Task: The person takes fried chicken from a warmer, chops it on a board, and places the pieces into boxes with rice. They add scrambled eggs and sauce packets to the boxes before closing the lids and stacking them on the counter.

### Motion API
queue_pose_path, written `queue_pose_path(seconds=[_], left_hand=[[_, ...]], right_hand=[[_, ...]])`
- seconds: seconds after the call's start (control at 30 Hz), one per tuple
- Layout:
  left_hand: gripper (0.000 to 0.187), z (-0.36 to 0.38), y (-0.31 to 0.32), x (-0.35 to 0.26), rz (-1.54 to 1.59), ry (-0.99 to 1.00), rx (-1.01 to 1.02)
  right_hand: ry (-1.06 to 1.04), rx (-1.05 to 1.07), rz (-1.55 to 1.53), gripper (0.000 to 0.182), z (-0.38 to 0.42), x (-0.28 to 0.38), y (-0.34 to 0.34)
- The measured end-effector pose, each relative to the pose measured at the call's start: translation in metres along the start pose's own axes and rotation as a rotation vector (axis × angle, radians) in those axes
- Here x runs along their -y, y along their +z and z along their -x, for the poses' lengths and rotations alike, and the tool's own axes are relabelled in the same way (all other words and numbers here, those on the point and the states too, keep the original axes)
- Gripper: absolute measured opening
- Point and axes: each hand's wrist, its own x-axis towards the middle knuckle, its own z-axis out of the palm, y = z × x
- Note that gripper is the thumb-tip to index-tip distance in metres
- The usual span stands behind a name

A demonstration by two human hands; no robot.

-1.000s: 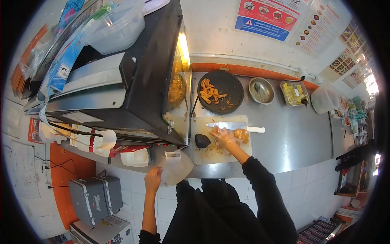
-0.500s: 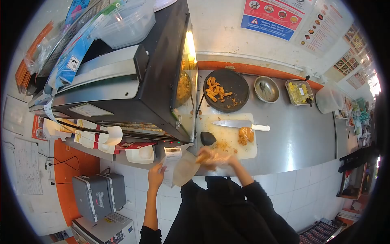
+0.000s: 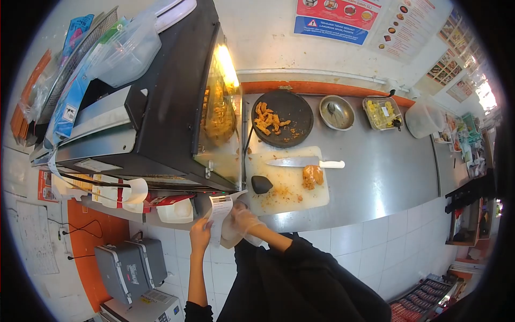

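Note:
My left hand (image 3: pixel 200 234) is closed on the edge of a pale paper bag (image 3: pixel 229 235), with a printed slip (image 3: pixel 220 206) on its near side. My right hand (image 3: pixel 244 220), in a clear plastic glove, reaches into or against the bag's mouth; its fingers are hidden. Just beyond, a white cutting board (image 3: pixel 292 199) bears crumbs, a piece of fried chicken (image 3: pixel 312 177), a white-handled knife (image 3: pixel 306 162) and a black rounded object (image 3: pixel 261 184). Strips of fried chicken (image 3: pixel 268 119) lie on a round black plate (image 3: pixel 296 129) behind the board.
A lit display warmer (image 3: pixel 166 107) stands on the left. Along the wall are a metal bowl (image 3: pixel 337 113), a clear box of yellow-green food (image 3: pixel 383 114) and a translucent tub (image 3: pixel 424 119). A grey case (image 3: pixel 123 268) is on the lower left.
My right hand has moved left from beside the bag to its mouth, and the fried chicken piece it held is out of sight. My left hand keeps its hold. The whole view has shifted.

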Motion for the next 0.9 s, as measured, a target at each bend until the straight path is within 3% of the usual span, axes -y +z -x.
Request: queue_pose_path(seconds=[0.03, 0.07, 0.13, 0.17, 0.2, 0.23, 0.27, 0.3, 0.37, 0.47, 0.5, 0.6, 0.67, 0.7, 0.8, 0.9], left_hand=[[0.021, -0.003, 0.002, -0.002, 0.011, 0.010, -0.008], [0.020, -0.005, 0.006, 0.001, 0.008, 0.056, -0.017], [0.017, -0.009, 0.013, 0.012, -0.001, 0.146, -0.041], [0.015, -0.011, 0.010, 0.008, 0.003, 0.169, -0.034], [0.014, -0.014, 0.005, -0.001, 0.006, 0.192, -0.029], [0.013, -0.019, 0.002, -0.007, 0.009, 0.212, -0.025], [0.012, -0.024, 0.000, -0.011, 0.000, 0.233, -0.022], [0.012, -0.030, -0.004, -0.014, -0.010, 0.254, -0.019], [0.012, -0.044, -0.007, -0.018, 0.005, 0.298, -0.023], [0.012, -0.061, -0.009, -0.022, 0.049, 0.375, -0.061], [0.013, -0.063, -0.014, -0.029, 0.038, 0.405, -0.087], [0.014, -0.049, -0.026, -0.028, 0.115, 0.358, -0.130], [0.013, -0.027, -0.036, -0.015, 0.195, 0.220, -0.170], [0.014, -0.018, -0.035, 0.011, 0.196, 0.267, -0.264], [0.019, 0.020, -0.061, 0.054, 0.415, -0.106, -0.321], [0.027, 0.033, -0.086, 0.116, 0.423, -0.221, -0.307]], right_hand=[[-0.113, -0.022, 0.089, 0.048, 0.002, -0.002, -0.004], [-0.079, -0.020, -0.038, 0.045, 0.007, -0.010, -0.011], [-0.018, -0.014, -0.292, 0.038, 0.028, 0.005, -0.099], [0.216, -0.069, 0.108, 0.026, 0.000, -0.047, -0.080], [0.151, -0.252, 0.376, 0.024, -0.008, -0.103, -0.079], [0.381, -0.294, 0.346, 0.034, 0.000, -0.135, -0.105], [0.391, -0.499, 0.522, 0.045, 0.012, -0.150, -0.128], [0.424, -0.709, 0.680, 0.068, 0.025, -0.164, -0.152], [0.594, -0.399, 0.402, 0.077, 0.034, -0.184, -0.171], [0.493, -0.381, 0.418, 0.076, 0.013, -0.241, -0.145], [0.553, -0.355, 0.347, 0.068, 0.019, -0.213, -0.158], [0.682, -0.457, -0.218, 0.047, -0.001, -0.271, -0.127], [0.480, -0.367, -1.056, 0.034, 0.021, -0.267, -0.121], [0.413, -0.287, -1.235, 0.036, 0.031, -0.245, -0.123], [0.213, -0.103, -1.640, 0.047, 0.076, -0.101, -0.140], [0.058, 0.245, -1.740, 0.064, 0.083, -0.029, -0.102]])
